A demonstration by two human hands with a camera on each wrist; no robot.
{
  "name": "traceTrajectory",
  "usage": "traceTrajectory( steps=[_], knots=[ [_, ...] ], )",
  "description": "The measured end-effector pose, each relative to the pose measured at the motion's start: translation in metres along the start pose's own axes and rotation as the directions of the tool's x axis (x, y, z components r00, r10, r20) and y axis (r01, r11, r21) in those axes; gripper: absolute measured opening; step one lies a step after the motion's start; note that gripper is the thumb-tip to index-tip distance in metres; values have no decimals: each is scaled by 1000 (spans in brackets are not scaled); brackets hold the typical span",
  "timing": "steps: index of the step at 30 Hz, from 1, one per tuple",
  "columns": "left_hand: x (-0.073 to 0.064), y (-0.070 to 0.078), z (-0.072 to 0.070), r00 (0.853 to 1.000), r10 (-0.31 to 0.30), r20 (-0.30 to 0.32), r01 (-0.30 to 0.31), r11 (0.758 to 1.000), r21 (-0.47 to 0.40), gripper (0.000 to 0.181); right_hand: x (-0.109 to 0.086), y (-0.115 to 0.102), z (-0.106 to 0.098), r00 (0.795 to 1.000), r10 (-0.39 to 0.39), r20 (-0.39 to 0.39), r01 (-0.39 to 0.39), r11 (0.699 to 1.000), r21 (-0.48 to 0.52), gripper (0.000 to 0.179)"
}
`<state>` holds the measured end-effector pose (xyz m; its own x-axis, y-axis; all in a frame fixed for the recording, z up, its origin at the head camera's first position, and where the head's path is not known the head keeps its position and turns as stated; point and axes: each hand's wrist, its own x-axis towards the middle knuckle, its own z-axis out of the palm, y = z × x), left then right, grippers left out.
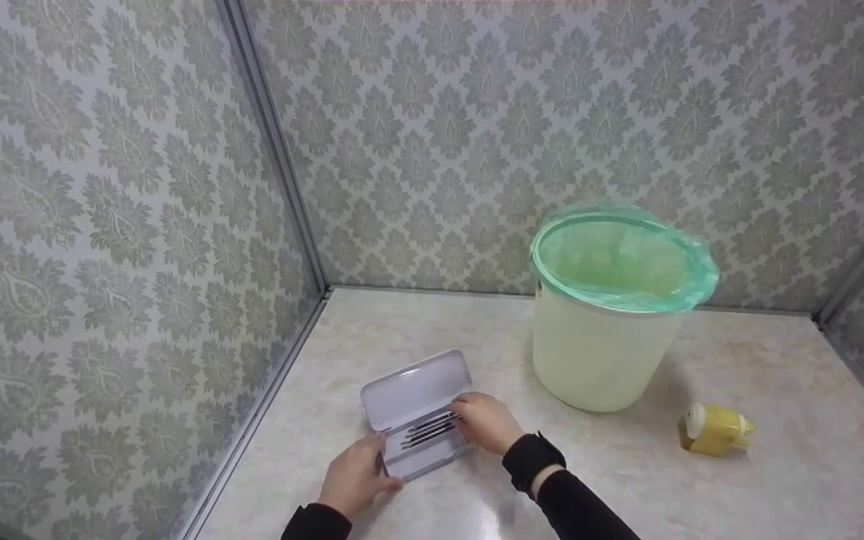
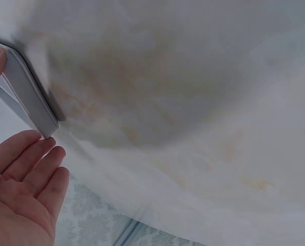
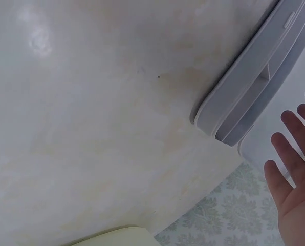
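Note:
An open grey-white pencil case [image 1: 432,466] lies on the table, its lid [image 1: 413,390] tilted back. Several dark, slim pencils [image 1: 428,429] lie side by side over its tray, points toward the left. My left hand [image 1: 355,472] holds the case at its left end, thumb at the front edge and fingers at the corner, also seen in the left wrist view. Over the tray's right end, my right hand [image 1: 488,421] pinches the pencils' right ends in the head view. The right wrist view shows its outer fingers [image 3: 290,159] extended beside the case; the pinch is out of frame there.
A pale bin [image 1: 597,360] with a green liner [image 1: 691,281] stands behind and right of the case. Farther right sits a small yellow object [image 1: 721,431] with a white round part. Patterned walls [image 1: 447,150] border the marbled table [image 1: 792,465].

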<state>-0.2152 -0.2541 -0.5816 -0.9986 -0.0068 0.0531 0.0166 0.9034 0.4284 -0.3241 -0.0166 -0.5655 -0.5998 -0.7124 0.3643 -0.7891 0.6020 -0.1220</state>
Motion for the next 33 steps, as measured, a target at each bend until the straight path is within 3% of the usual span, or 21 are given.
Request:
traceTrajectory(
  steps=[10, 24, 29, 33],
  knots=[
    [-8, 2, -1, 994, 91, 57, -95, 993, 65, 78, -9, 5, 11, 1000, 1, -4, -1, 1000, -25, 4],
    [-7, 0, -3, 990, 114, 83, -120, 990, 71, 77, -7, 5, 21, 998, -48, -29, 43, 987, -156, 8],
    [-7, 0, -2, 991, 100, 92, -106, 992, 69, 77, -7, 3, 25, 997, -68, -32, 58, 970, -237, 13],
    [-7, -1, -2, 990, 107, 87, -114, 991, 71, 77, -7, 2, 28, 995, -99, -16, 88, 935, -343, 13]
  ],
)
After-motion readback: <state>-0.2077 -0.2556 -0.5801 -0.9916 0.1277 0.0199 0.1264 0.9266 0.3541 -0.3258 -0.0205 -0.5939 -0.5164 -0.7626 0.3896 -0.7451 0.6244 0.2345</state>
